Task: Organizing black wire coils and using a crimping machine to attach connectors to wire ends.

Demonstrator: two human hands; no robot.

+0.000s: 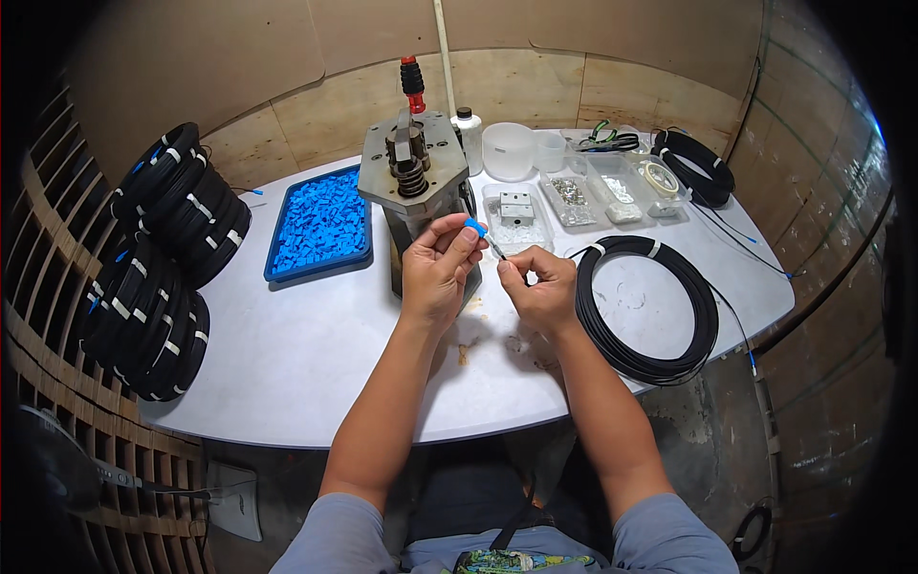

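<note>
Over the table, in front of the press, my left hand (435,273) pinches a small blue plastic connector housing (475,227) between thumb and forefinger. My right hand (541,292) is closed on the thin end of a black cable (497,252), its pale tip pointing up at the housing. The two parts meet or nearly touch; I cannot tell whether the tip is inside. Right of my right hand lies a coil of black cable (703,320) bound with white tape. The metal hand press (413,187) stands just beyond my left hand, with a red-and-black handle.
A dark blue tray (320,272) of blue housings (320,225) sits left of the press. Stacked black cable coils (158,316) fill the left edge. Clear boxes of small parts (572,201), a metal block (516,207), tubs (509,151), pliers (607,141) and another coil (693,167) stand back right.
</note>
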